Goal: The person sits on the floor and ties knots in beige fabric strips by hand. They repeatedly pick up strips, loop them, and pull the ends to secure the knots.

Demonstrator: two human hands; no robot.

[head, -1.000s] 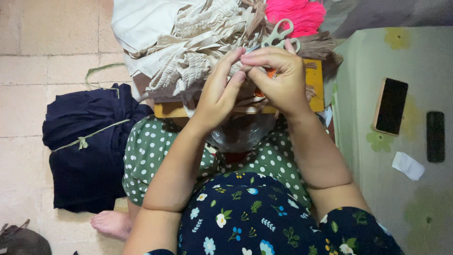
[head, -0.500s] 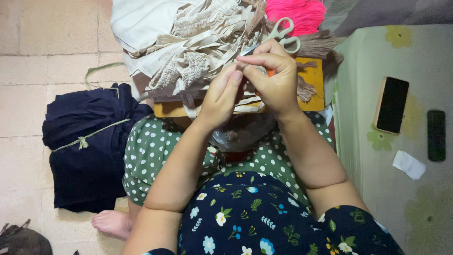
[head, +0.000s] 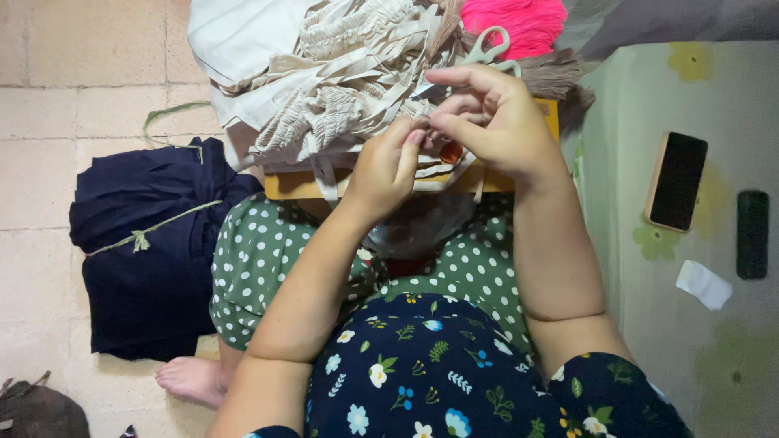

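Sitting on the pale tiled floor with a wooden board across the lap, the person works at a heap of beige gathered fabric strips piled on the board's far side. The left hand is closed, thumb and forefinger pinched on a small bit of the beige cloth near the board's near edge. The right hand meets it fingertip to fingertip: its thumb and middle fingers press together on the same small piece, while the forefinger stretches out straight above. What sits exactly between the tips is too small to tell. A spot of orange shows just under the right hand's fingers.

Scissors with pale green handles lie on the heap just beyond the right hand, beside a bright pink fluffy bundle. To the left, on the floor, rests a folded dark navy garment with a pale green tie. On the right, a pale green floral-printed cloth surface carries a black phone in a tan case, a black oblong remote near its right edge, and a small white paper scrap lying below them.
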